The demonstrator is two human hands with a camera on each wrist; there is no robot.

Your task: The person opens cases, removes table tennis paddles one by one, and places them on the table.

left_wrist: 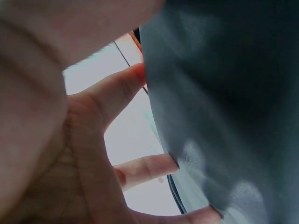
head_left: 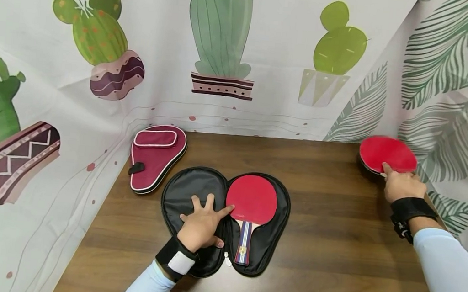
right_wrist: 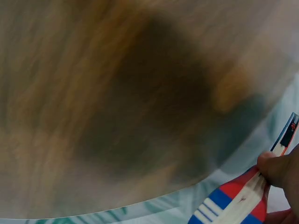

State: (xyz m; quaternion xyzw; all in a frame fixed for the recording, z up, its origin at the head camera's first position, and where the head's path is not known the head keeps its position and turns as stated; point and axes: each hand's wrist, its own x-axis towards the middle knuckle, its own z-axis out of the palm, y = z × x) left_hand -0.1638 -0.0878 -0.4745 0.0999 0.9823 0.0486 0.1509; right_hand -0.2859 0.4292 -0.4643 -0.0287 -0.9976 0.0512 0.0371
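Red paddle [head_left: 389, 151], at the right of the frame just above mid-height, shows a red rubber face with a dark rim beneath it. In the right wrist view its handle carries red, blue and white bands, with pale wood between; a small dark label on the blade's edge bears marks too blurred to read. The right hand [head_left: 406, 184] grips it where handle meets blade, one fingertip lying on the lower edge of the red face.

A second paddle [head_left: 252, 198], near the centre of the frame, lies red side up in the right half of a black case [head_left: 187, 188] laid unfolded. Its handle has blue, white and red lengthwise stripes and a small gold-coloured badge near the end, whose lettering is too small to make out. The left hand [head_left: 201, 223] is spread over the case's left half, fingertips touching the dark lining in its wrist view; one finger reaches the paddle's left edge, though I cannot tell whether they touch.

Left of centre, near the table [head_left: 326, 226] edge, sits a burgundy case [head_left: 154, 160] with white piping, a small pocket and a black tab.
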